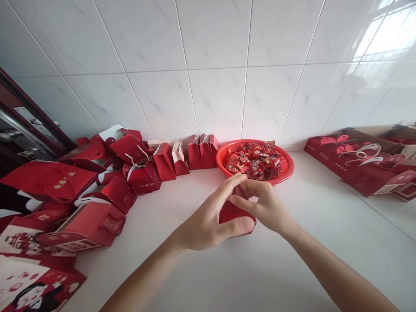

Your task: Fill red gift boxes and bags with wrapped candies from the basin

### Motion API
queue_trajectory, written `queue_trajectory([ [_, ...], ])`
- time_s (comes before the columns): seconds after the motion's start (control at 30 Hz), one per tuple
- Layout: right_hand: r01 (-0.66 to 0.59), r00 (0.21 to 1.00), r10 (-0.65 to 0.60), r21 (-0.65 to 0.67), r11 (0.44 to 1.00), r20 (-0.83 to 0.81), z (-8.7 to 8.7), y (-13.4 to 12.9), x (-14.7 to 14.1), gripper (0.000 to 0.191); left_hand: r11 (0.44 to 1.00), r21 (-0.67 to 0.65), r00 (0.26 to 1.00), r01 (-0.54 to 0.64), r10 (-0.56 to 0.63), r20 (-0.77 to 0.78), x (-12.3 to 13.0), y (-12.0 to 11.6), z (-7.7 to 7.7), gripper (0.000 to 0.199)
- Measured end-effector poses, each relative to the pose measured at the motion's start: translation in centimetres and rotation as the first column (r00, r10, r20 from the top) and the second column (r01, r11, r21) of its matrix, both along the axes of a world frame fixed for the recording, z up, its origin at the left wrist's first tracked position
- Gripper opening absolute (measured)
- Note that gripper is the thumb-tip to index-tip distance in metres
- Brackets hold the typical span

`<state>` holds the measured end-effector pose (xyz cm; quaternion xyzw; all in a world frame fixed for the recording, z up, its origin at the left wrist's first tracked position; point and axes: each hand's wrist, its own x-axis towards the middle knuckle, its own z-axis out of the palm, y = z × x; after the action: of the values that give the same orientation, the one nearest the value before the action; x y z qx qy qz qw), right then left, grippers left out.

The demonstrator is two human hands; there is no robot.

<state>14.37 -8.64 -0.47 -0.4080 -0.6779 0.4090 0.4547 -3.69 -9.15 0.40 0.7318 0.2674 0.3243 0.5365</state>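
A small red gift box (231,213) stands on the white surface in the middle of the head view, largely covered by my hands. My left hand (209,219) is wrapped round its left side, with the thumb across the near face and the fingers reaching over the far side. From the right, my right hand (268,203) curls its fingers and thumb at the top of the same box; their exact contact is partly hidden. Just behind the hands sits a red plastic basket (287,171) holding many red-wrapped candies (256,160).
Red gift boxes (110,190) crowd the left side, some with rope handles. Smaller red boxes (201,151) line the tiled wall (214,95). At the right lies a large open red carton (328,158) with more boxes (377,173) against it. A dark red door frame (35,117) borders the left.
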Motion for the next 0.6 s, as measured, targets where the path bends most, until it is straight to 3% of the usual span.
queue_trajectory([
  [0.27, 0.059, 0.989, -0.057, 0.012, 0.998, -0.134, -0.9, 0.4, -0.8, 0.018, 0.982, 0.126, 0.986, -0.14, 0.15, -0.074, 0.1, 0.1, -0.6, 0.084],
  [0.37, 0.094, 0.965, -0.111, -0.08, 0.992, -0.238, -1.0, 0.4, -0.8, 0.024, 0.938, 0.237, 0.954, -0.252, 0.282, -0.102, 0.7, 0.5, -1.3, 0.076],
  [0.47, 0.069, 0.928, -0.124, -0.165, 0.984, -0.351, -1.1, 0.3, -0.8, 0.025, 0.86, 0.36, 0.896, -0.362, 0.428, -0.122, 1.5, 1.2, -2.8, 0.072],
  [0.6, 0.067, 0.891, -0.152, -0.208, 0.976, -0.427, -1.5, 0.3, -0.6, 0.026, 0.817, 0.433, 0.849, -0.381, 0.494, -0.187, 2.1, 2.2, -4.9, 0.066],
])
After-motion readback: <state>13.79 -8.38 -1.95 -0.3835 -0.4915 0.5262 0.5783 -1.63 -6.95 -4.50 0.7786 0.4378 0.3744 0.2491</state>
